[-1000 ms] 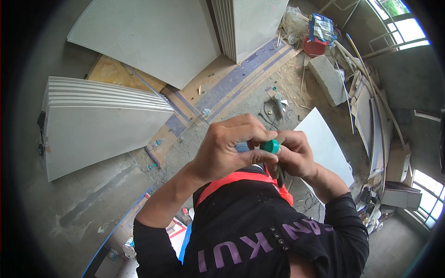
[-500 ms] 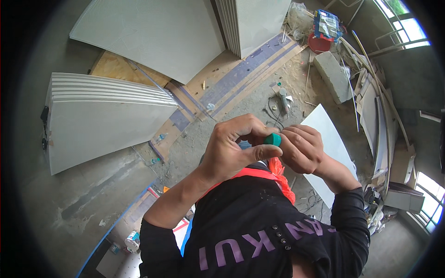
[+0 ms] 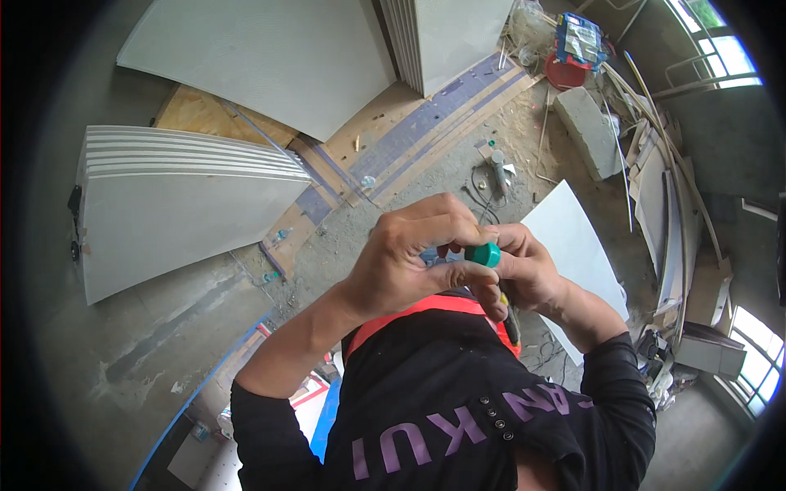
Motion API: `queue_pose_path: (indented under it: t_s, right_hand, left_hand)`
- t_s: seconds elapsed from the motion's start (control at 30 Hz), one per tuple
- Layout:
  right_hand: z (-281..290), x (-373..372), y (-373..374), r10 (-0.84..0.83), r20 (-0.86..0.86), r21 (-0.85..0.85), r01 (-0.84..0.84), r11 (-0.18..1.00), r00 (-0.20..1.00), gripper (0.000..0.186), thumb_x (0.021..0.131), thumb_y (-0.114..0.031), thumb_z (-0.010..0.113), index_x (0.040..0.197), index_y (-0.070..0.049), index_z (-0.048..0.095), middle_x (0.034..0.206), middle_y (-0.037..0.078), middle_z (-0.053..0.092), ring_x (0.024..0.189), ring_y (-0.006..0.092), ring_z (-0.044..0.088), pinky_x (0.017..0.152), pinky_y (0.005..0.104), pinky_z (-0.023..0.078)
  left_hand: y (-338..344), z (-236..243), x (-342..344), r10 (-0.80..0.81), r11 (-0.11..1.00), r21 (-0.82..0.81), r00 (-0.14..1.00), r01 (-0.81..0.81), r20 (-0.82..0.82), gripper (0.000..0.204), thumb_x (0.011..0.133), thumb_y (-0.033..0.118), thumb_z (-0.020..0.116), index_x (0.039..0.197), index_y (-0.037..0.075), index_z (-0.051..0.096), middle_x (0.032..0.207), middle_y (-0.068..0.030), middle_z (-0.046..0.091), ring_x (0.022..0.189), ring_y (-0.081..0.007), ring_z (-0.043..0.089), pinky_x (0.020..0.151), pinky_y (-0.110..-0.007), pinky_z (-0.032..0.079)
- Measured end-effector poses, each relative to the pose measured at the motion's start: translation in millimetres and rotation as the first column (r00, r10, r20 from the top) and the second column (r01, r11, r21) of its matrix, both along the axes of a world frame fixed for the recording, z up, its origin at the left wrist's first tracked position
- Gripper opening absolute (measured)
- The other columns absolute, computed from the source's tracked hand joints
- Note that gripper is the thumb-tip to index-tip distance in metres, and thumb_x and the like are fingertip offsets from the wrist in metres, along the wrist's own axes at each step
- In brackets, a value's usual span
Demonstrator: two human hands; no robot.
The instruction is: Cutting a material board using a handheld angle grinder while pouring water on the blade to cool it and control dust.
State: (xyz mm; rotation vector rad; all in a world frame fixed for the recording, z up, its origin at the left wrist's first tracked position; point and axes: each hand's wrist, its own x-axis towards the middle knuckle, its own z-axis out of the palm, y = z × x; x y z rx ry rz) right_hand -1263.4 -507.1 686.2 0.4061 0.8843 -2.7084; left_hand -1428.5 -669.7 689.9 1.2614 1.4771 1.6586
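Observation:
In front of my waist both hands meet, fingers closed. My left hand (image 3: 417,254) pinches a small green plastic piece with a rounded end (image 3: 483,254) between thumb and fingers; what is behind it is hidden. My right hand (image 3: 532,266) is right against it, its fingers curled close to the green piece. From under the right hand a slim dark tool with a yellow part (image 3: 512,326) points down toward my belly; its kind I cannot make out. A bright orange-red band (image 3: 417,314) crosses my waist below the hands.
Stacked grey boards (image 3: 188,221) stand at left, with larger boards (image 3: 270,57) at the far side. A corded power tool (image 3: 498,172) lies on the dusty floor. A white sheet (image 3: 573,245) is at right, near a block (image 3: 588,135) and leaning scrap strips (image 3: 671,188).
The right hand's fingers have shifted and opened out somewhat beside the green piece, which has turned slightly. The dark-and-yellow tool under the right hand now shows.

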Motion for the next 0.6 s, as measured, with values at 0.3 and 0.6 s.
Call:
queue_pose_path:
  t_s: [0.3,0.6]
  right_hand:
    - [-24.9,3.4,14.2,0.136,-0.539,0.842,0.529,0.105,0.831,0.012,0.094,-0.002,0.078,0.104,0.002,0.072,0.076,0.011,0.069,0.059,0.022,0.067,0.052,0.033,0.051]
    - [-35.0,-15.3,31.5,0.49,-0.676,0.533,0.825,-0.189,0.55,0.029,0.084,-0.004,0.078,0.108,0.01,0.071,0.087,0.016,0.069,0.066,0.0244,0.07,0.055,0.0353,0.054]
  left_hand:
    - [0.9,-4.4,1.6,-0.034,0.983,-0.179,0.997,0.047,0.071,0.035,0.085,0.02,0.096,0.109,0.003,0.077,0.098,-0.0065,0.074,0.09,-0.0134,0.072,0.079,-0.028,0.059]
    - [1.8,-13.8,17.6,0.145,0.968,-0.242,0.926,-0.06,0.348,0.032,0.091,0.028,0.093,0.095,0.001,0.075,0.081,0.0007,0.072,0.069,-0.0047,0.064,0.062,-0.025,0.053]
